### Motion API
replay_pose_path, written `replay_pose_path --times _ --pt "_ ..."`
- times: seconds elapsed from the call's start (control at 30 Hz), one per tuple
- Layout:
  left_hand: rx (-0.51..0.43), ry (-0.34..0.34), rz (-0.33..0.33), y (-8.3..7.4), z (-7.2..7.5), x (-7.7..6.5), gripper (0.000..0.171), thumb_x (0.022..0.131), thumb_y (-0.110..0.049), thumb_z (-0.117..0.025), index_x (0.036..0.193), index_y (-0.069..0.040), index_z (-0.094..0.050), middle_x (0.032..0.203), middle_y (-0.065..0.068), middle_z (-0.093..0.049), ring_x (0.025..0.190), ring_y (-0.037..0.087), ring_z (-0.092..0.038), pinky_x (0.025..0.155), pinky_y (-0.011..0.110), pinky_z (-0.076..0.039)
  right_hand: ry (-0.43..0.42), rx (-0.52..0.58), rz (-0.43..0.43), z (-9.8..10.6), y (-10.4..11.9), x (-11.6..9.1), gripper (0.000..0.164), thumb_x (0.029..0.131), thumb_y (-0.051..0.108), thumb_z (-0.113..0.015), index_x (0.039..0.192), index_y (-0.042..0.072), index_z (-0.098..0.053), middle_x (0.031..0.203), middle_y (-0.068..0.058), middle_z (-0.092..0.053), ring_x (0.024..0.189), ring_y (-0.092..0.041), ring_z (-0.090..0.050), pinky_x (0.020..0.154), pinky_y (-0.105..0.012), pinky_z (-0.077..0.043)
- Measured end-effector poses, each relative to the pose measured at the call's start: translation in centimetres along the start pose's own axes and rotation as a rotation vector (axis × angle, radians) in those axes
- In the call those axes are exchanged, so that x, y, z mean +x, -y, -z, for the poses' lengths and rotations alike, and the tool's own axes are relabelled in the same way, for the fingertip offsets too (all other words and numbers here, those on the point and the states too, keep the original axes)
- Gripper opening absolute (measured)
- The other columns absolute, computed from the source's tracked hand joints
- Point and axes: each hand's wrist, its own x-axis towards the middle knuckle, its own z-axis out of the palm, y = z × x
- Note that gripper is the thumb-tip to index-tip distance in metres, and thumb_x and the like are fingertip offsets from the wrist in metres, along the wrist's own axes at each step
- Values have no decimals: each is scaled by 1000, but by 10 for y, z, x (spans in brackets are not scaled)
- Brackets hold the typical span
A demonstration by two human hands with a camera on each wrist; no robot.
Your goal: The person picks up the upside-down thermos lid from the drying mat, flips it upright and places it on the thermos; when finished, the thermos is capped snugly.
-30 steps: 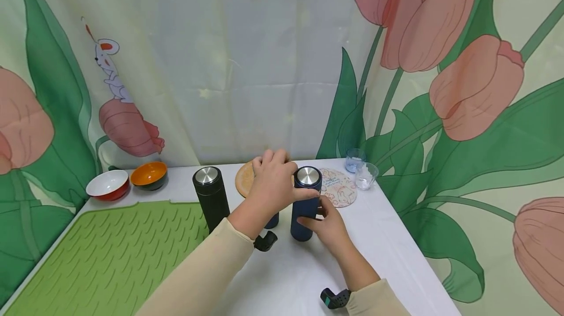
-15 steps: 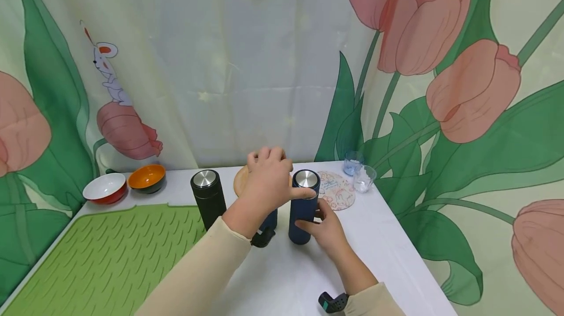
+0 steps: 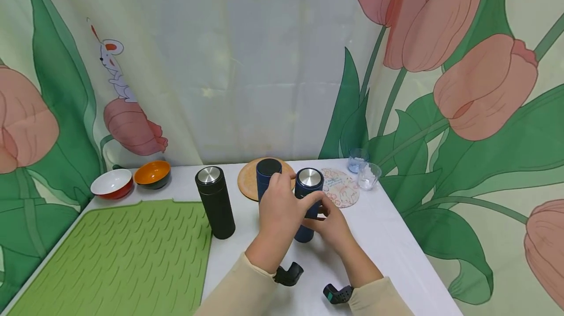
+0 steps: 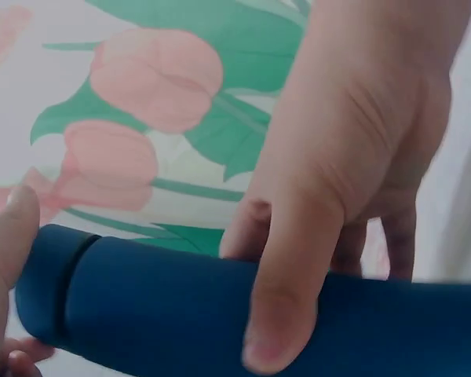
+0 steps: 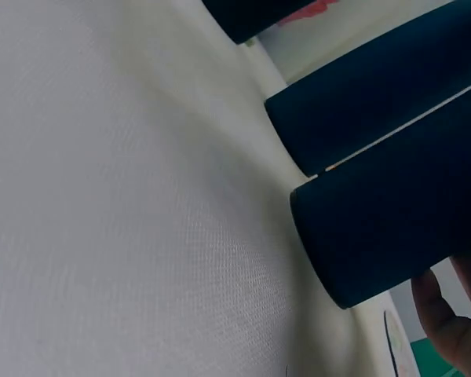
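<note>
A dark blue thermos (image 3: 306,190) with a steel-topped cap stands upright before me. My right hand (image 3: 333,223) grips its body from the right, thumb in front, as the left wrist view shows. At its cap, my left hand (image 3: 280,211) holds on with thumb and fingers to either side. Just left of it, partly behind my left hand, stands a second blue thermos (image 3: 266,175) with a dark, flat top. Farther left, a black thermos (image 3: 217,206) with a steel-topped cap is upright beside the green mat.
A ridged green mat (image 3: 145,252) covers the table's left part. Behind it sit a red-and-white bowl (image 3: 112,185) and an orange bowl (image 3: 152,174). A round wooden board (image 3: 246,181), a patterned round mat (image 3: 341,189) and two clear glasses (image 3: 369,177) are farther back.
My left hand has come down and right onto the cap, its thumb and fingers closing in. The second blue thermos's top is now uncovered. My right hand stays on the same thermos.
</note>
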Motion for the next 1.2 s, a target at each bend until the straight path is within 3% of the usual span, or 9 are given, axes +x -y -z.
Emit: replay_pose_path --times 0.13,0.3,0.47,0.6,0.73,0.93,1.07,1.2 --pt "-73 -2 68 0 -8 1 78 67 -60 -97 121 -8 -73 107 7 -69 86 20 -68 70 35 -59 16 21 13 0 -2 -1 72 79 38 -94 143 33 -61 126 -3 -71 117 -26 -66 93 -46 -58" --pt "-179 18 83 7 -10 2 73 69 -56 -97 121 -10 -74 100 3 -65 86 16 -60 69 31 -54 43 40 44 1 -5 -1 74 80 38 -94 146 31 -59 131 -2 -70 122 -26 -66 101 -49 -57" --pt "-340 180 105 14 6 5 64 74 -45 -96 126 -15 -75 92 -1 -56 85 16 -52 66 30 -44 134 82 92 8 -11 1 73 83 24 -92 148 25 -59 138 -5 -70 132 -30 -63 112 -54 -52" --pt "-377 291 108 16 18 11 63 77 -39 -95 131 -16 -73 91 0 -52 85 17 -50 65 31 -41 177 100 91 13 -13 5 73 82 22 -92 147 25 -59 139 -7 -70 134 -33 -62 113 -57 -50" --pt "-268 309 111 11 21 8 64 80 -44 -92 133 -16 -72 97 2 -58 87 18 -55 67 32 -45 188 80 52 14 -14 5 76 81 26 -93 149 27 -57 142 -6 -68 135 -32 -62 113 -57 -50" --pt "-15 169 107 -7 13 -6 83 74 -73 -85 127 -13 -65 116 5 -66 96 23 -69 76 39 -59 180 69 93 11 -14 1 73 82 21 -91 148 20 -59 140 -8 -69 128 -29 -64 107 -52 -55" --pt "24 104 105 -11 10 -9 80 73 -74 -85 121 -13 -65 111 5 -65 95 24 -69 76 40 -58 170 72 108 9 -12 -1 74 82 20 -91 148 18 -59 139 -8 -69 126 -27 -65 105 -49 -56" --pt "9 93 108 -9 11 -8 73 74 -71 -87 118 -16 -69 111 4 -65 96 24 -69 78 41 -58 166 82 76 8 -10 -2 77 80 20 -93 149 21 -58 139 -6 -70 128 -28 -65 107 -50 -55"
